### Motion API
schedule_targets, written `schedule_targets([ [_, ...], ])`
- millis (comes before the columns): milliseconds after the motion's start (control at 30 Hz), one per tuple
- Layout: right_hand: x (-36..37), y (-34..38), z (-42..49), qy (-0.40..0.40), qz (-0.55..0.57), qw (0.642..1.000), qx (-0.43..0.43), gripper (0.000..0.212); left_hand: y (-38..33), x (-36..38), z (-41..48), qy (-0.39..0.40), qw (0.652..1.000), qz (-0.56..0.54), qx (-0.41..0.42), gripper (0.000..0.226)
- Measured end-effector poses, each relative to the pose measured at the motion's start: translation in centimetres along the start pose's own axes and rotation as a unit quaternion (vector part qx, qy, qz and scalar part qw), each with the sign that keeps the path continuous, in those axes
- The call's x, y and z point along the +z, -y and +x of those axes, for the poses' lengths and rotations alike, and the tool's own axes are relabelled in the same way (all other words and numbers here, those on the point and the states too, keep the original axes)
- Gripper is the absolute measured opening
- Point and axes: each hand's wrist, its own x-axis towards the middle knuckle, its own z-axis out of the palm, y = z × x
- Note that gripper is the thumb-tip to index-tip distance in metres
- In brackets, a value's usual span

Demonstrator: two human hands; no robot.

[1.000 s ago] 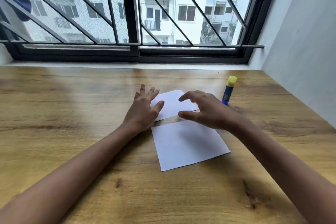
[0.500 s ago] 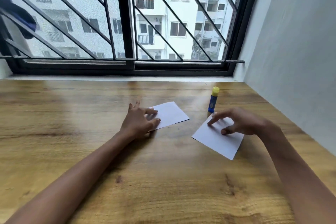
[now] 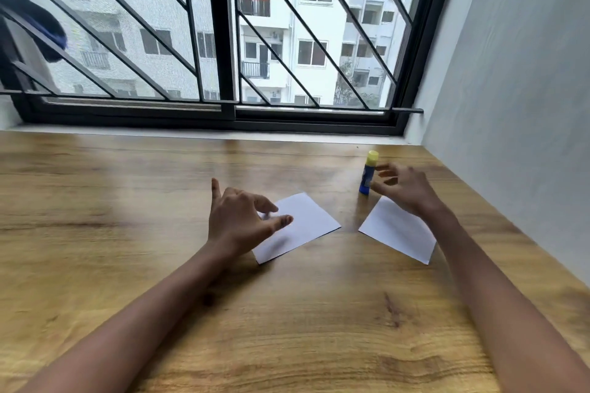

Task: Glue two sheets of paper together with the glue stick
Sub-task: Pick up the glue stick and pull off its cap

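I am spreading both my left hand (image 3: 238, 220) and right hand (image 3: 405, 190) open and empty over the wooden table (image 3: 287, 329) lying below the barred window (image 3: 223, 41).

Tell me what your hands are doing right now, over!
Right hand open, reaching at upright glue stick, not gripping yet. Left hand open over left sheet. Right sheet lies apart. Nothing in the way.

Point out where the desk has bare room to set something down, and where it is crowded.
Bare wood: the whole stretch left of the left hand, the strip along the window sill, and the near area between the forearms. Crowded: the right side, where the left sheet, right sheet, glue stick and open right hand cluster.
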Motion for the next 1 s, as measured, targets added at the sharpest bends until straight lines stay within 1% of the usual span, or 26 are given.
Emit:
schedule_targets([
  [33,0.7,0.2,0.4,-0.008,0.018,1.0,0.012,0.049,0.0,0.1,0.3,-0.02,0.999,-0.028,-0.002,0.039],
  [100,2.0,0.8,1.0,-0.029,0.054,0.998,0.035,0.044,0.2,0.3,0.8,-0.05,0.996,-0.079,0.006,0.02],
  [167,3.2,0.9,1.3,-0.06,0.074,0.994,0.049,0.035,0.3,0.3,1.0,-0.063,0.989,-0.13,0.007,0.016],
  [233,3.8,1.2,1.4,-0.096,0.092,0.99,0.051,0.026,0.3,0.2,0.9,-0.06,0.979,-0.193,-0.011,0.012],
  [300,3.5,2.2,1.3,-0.099,0.137,0.985,0.041,0.018,0.6,-0.1,0.8,-0.051,0.965,-0.254,-0.027,0.009],
  [333,3.3,3.1,0.9,-0.07,0.194,0.978,0.033,0.015,0.7,-0.2,0.8,-0.04,0.956,-0.288,-0.034,0.011],
  [367,3.1,4.2,0.5,-0.02,0.264,0.964,0.026,0.014,0.8,-0.5,0.8,-0.026,0.943,-0.329,-0.04,0.013],
  [400,2.9,5.6,-0.1,0.048,0.325,0.944,0.023,0.015,0.9,-0.7,0.8,-0.014,0.925,-0.376,-0.045,0.018],
  [433,2.9,6.9,-0.7,0.123,0.359,0.925,0.022,0.018,1.0,-0.9,0.9,-0.005,0.907,-0.419,-0.047,0.024],
  [500,3.4,9.4,-1.8,0.242,0.366,0.899,0.012,0.024,1.3,-1.1,1.1,0.013,0.876,-0.481,-0.047,0.033],
  [567,4.6,11.2,-2.7,0.317,0.354,0.88,-0.003,0.029,1.6,-1.2,1.3,0.05,0.829,-0.554,-0.062,0.04],
  [633,6.1,12.3,-3.3,0.356,0.347,0.868,-0.008,0.034,1.9,-1.2,1.6,0.1,0.777,-0.617,-0.077,0.058],
  [667,6.8,12.6,-3.6,0.369,0.346,0.863,-0.008,0.033,2.1,-1.2,1.6,0.119,0.763,-0.631,-0.076,0.065],
  [700,7.4,12.7,-3.9,0.38,0.353,0.855,-0.007,0.029,2.2,-1.1,1.6,0.132,0.753,-0.641,-0.07,0.064],
  [733,7.8,12.7,-4.2,0.388,0.365,0.846,-0.008,0.025,2.3,-1.1,1.6,0.138,0.747,-0.648,-0.064,0.058],
  [800,8.1,12.6,-4.4,0.392,0.387,0.834,-0.019,0.023,2.1,-1.2,1.5,0.132,0.74,-0.656,-0.063,0.037],
  [833,8.1,12.5,-4.4,0.384,0.379,0.841,-0.028,0.023,2.1,-1.3,1.6,0.12,0.737,-0.662,-0.068,0.028],
  [867,8.1,12.6,-4.5,0.366,0.357,0.858,-0.042,0.022,2.0,-1.4,1.6,0.109,0.737,-0.663,-0.074,0.022],
  [900,8.3,12.5,-4.4,0.332,0.312,0.888,-0.065,0.02,2.0,-1.6,1.7,0.097,0.741,-0.66,-0.081,0.014],
  [933,8.5,12.6,-4.3,0.278,0.245,0.924,-0.095,0.017,1.9,-1.9,1.9,0.08,0.74,-0.662,-0.09,0.009],
  [967,8.7,12.5,-4.3,0.208,0.166,0.955,-0.132,0.013,2.1,-2.3,2.2,0.054,0.738,-0.664,-0.104,0.011],
  [1000,9.0,12.4,-4.3,0.147,0.104,0.971,-0.159,0.01,2.4,-2.8,2.5,0.024,0.736,-0.666,-0.119,0.012],
])
